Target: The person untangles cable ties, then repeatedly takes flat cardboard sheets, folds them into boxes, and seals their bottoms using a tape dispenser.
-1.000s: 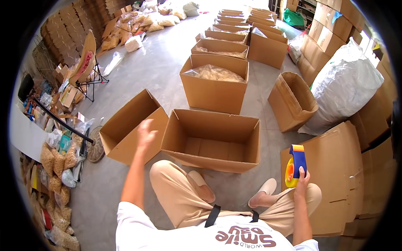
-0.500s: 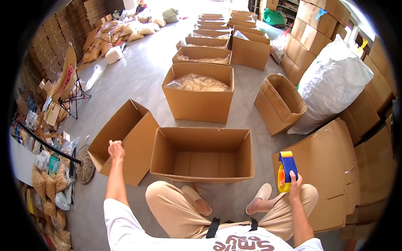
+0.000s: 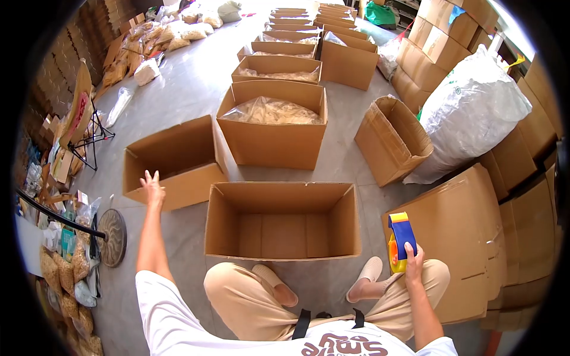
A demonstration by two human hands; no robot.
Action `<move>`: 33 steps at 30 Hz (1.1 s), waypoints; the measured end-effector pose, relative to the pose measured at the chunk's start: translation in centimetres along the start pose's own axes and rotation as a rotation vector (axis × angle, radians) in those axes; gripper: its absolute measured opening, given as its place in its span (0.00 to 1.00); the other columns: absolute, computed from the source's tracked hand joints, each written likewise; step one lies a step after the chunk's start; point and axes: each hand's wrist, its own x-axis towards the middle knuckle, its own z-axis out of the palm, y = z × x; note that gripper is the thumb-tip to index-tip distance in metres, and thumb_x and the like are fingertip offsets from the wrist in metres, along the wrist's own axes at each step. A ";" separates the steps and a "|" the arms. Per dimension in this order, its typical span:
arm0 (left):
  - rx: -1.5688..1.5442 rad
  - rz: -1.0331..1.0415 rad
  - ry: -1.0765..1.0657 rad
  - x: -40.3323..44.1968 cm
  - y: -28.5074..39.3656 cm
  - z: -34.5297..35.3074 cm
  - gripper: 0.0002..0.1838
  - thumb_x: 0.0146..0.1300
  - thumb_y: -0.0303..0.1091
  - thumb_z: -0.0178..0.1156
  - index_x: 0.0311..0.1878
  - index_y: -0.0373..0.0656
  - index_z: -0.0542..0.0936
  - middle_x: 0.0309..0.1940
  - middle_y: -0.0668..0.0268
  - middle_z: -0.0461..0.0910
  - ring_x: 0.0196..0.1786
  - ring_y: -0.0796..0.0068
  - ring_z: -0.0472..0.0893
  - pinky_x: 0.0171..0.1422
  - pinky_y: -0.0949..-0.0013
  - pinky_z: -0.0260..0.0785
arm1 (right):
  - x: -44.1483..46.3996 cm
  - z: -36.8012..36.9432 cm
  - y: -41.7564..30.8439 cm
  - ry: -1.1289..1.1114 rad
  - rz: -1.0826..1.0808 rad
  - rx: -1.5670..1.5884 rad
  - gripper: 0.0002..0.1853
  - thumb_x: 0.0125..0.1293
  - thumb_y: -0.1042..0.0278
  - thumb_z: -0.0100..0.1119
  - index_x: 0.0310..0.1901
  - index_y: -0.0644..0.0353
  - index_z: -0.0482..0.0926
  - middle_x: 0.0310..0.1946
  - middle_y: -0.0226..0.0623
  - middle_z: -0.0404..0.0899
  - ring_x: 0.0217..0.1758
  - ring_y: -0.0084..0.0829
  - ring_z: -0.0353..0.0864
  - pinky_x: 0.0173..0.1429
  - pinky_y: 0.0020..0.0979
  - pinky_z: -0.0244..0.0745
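My left hand [image 3: 154,190] is at the near rim of an open cardboard box [image 3: 196,187] on the left, its fingers spread; whether they touch the cardboard I cannot tell. A second open box [image 3: 284,196] stands upright in front of my knees, with nothing inside. Over my right knee, my right hand [image 3: 414,264] is wrapped around a blue and yellow tape dispenser [image 3: 403,237] with an orange hub.
Beyond stands a box [image 3: 273,145] holding a clear bag of pale goods, with rows of similar boxes behind. To the right are a narrow box [image 3: 386,142], a big white sack [image 3: 472,113] and flat cardboard [image 3: 445,255]. A round stand base [image 3: 111,237] lies left.
The left box has turned and settled lower, its opening now facing up. My left hand has gone from a closed grip on its edge to spread fingers. The tape dispenser stays in my right hand.
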 end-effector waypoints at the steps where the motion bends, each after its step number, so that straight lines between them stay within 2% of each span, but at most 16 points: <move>1: -0.247 0.058 -0.020 -0.3 1.1 -0.4 0.33 0.48 0.24 0.63 0.61 0.45 0.69 0.65 0.51 0.59 0.68 0.57 0.59 0.69 0.61 0.55 | -0.1 0.4 -0.6 0.002 -0.007 -0.032 0.17 0.64 0.55 0.52 0.31 0.64 0.75 0.20 0.30 0.75 0.19 0.18 0.73 0.26 0.20 0.69; 2: -0.494 0.120 -0.038 -0.9 3.0 -0.4 0.38 0.46 0.24 0.65 0.65 0.45 0.65 0.69 0.49 0.52 0.71 0.57 0.55 0.72 0.61 0.50 | 0.0 0.5 -0.6 0.001 -0.007 -0.030 0.17 0.64 0.55 0.52 0.31 0.64 0.75 0.20 0.30 0.75 0.19 0.18 0.73 0.26 0.20 0.69; 4: -0.919 0.435 -0.195 -4.1 9.6 -6.9 0.38 0.47 0.28 0.68 0.64 0.42 0.65 0.65 0.50 0.61 0.68 0.55 0.60 0.70 0.61 0.54 | 0.0 0.7 -0.7 -0.030 0.016 -0.003 0.17 0.64 0.55 0.52 0.31 0.65 0.76 0.21 0.30 0.75 0.20 0.18 0.73 0.27 0.20 0.68; 6: -0.894 0.741 -0.610 -8.0 14.0 -12.2 0.39 0.46 0.30 0.69 0.64 0.42 0.65 0.64 0.53 0.64 0.66 0.58 0.64 0.69 0.63 0.56 | 0.0 0.8 -0.8 -0.024 -0.026 -0.028 0.17 0.63 0.56 0.52 0.31 0.65 0.76 0.21 0.30 0.75 0.20 0.18 0.73 0.27 0.20 0.69; 8: -0.888 0.862 -1.041 -12.1 16.4 -15.6 0.39 0.46 0.33 0.70 0.64 0.43 0.65 0.63 0.58 0.66 0.65 0.62 0.66 0.66 0.67 0.60 | -0.1 0.9 -1.0 -0.023 -0.070 -0.054 0.17 0.63 0.56 0.52 0.32 0.65 0.76 0.21 0.31 0.75 0.19 0.18 0.73 0.27 0.20 0.69; 10: -0.513 0.751 -1.157 -15.9 13.4 -10.3 0.29 0.48 0.34 0.67 0.57 0.47 0.74 0.53 0.57 0.76 0.55 0.61 0.75 0.57 0.66 0.68 | -0.3 0.9 -1.2 -0.038 -0.031 0.021 0.17 0.63 0.56 0.52 0.33 0.65 0.75 0.21 0.32 0.75 0.18 0.20 0.73 0.25 0.21 0.70; 12: -0.223 0.696 -1.147 -16.3 12.3 -10.7 0.17 0.49 0.33 0.63 0.45 0.49 0.82 0.37 0.55 0.81 0.41 0.56 0.79 0.46 0.61 0.72 | -0.1 0.1 0.3 -0.039 -0.018 0.055 0.17 0.63 0.56 0.52 0.33 0.65 0.74 0.21 0.33 0.75 0.17 0.21 0.73 0.24 0.22 0.70; 13: -0.324 0.733 -0.888 -16.8 10.9 -10.3 0.10 0.46 0.30 0.60 0.34 0.49 0.84 0.26 0.57 0.80 0.32 0.56 0.79 0.38 0.59 0.72 | -0.1 0.1 0.6 -0.041 0.002 0.081 0.16 0.63 0.57 0.52 0.34 0.65 0.74 0.21 0.34 0.75 0.16 0.22 0.72 0.23 0.23 0.71; 22: -0.150 0.488 -0.369 -14.0 0.1 -16.4 0.10 0.38 0.29 0.60 0.27 0.53 0.84 0.23 0.64 0.80 0.30 0.62 0.80 0.35 0.61 0.73 | -0.4 -0.9 1.2 -0.027 -0.017 0.099 0.18 0.62 0.56 0.54 0.36 0.67 0.75 0.23 0.36 0.76 0.18 0.22 0.74 0.23 0.23 0.71; 24: -0.103 0.439 -0.266 -12.6 -2.6 -16.5 0.06 0.39 0.27 0.61 0.23 0.49 0.83 0.22 0.67 0.80 0.37 0.65 0.80 0.43 0.64 0.72 | -0.5 -0.7 0.5 -0.040 -0.012 0.100 0.18 0.62 0.56 0.54 0.35 0.67 0.75 0.23 0.35 0.77 0.18 0.21 0.74 0.23 0.23 0.71; 26: -0.123 0.341 -0.224 -10.9 -6.1 -14.8 0.15 0.43 0.29 0.63 0.39 0.48 0.83 0.41 0.60 0.80 0.53 0.61 0.74 0.57 0.61 0.66 | -0.6 -0.5 0.5 -0.027 -0.033 0.076 0.18 0.62 0.56 0.54 0.35 0.67 0.75 0.23 0.35 0.77 0.18 0.21 0.74 0.23 0.22 0.71; 27: -0.124 0.339 -0.220 -11.1 -6.2 -13.9 0.15 0.43 0.29 0.63 0.39 0.48 0.83 0.41 0.60 0.80 0.53 0.61 0.74 0.57 0.61 0.66 | -0.6 -0.4 0.5 -0.008 -0.057 0.051 0.18 0.62 0.56 0.54 0.35 0.67 0.75 0.23 0.34 0.77 0.18 0.21 0.74 0.23 0.22 0.71; 29: 0.270 0.152 -0.128 -11.2 -5.7 -11.6 0.38 0.46 0.31 0.66 0.64 0.50 0.66 0.65 0.53 0.60 0.68 0.52 0.58 0.67 0.54 0.55 | -1.0 -0.2 -0.3 -0.009 -0.061 0.078 0.18 0.62 0.56 0.54 0.34 0.67 0.75 0.23 0.34 0.76 0.18 0.21 0.74 0.24 0.22 0.71; 30: 0.218 0.007 -0.376 -10.7 -4.9 -10.0 0.53 0.48 0.40 0.69 0.72 0.54 0.45 0.71 0.46 0.41 0.72 0.47 0.45 0.70 0.48 0.48 | -1.2 -0.1 -0.6 -0.015 -0.056 0.102 0.18 0.62 0.55 0.54 0.34 0.67 0.75 0.23 0.34 0.76 0.18 0.21 0.74 0.24 0.21 0.71; 32: -0.169 -0.204 -0.143 -10.5 -5.4 -1.6 0.58 0.45 0.54 0.70 0.71 0.42 0.44 0.70 0.45 0.40 0.71 0.46 0.49 0.69 0.46 0.50 | -1.1 -0.4 -0.1 -0.007 -0.069 0.092 0.18 0.62 0.55 0.54 0.34 0.67 0.75 0.23 0.34 0.76 0.18 0.21 0.74 0.24 0.22 0.71; 33: -0.172 -0.196 -0.145 -10.3 -4.0 -1.6 0.58 0.45 0.54 0.70 0.71 0.42 0.44 0.70 0.45 0.40 0.71 0.46 0.49 0.69 0.46 0.50 | -1.2 -0.6 0.1 0.001 -0.078 0.081 0.18 0.62 0.55 0.54 0.34 0.66 0.75 0.23 0.34 0.76 0.18 0.21 0.73 0.24 0.22 0.71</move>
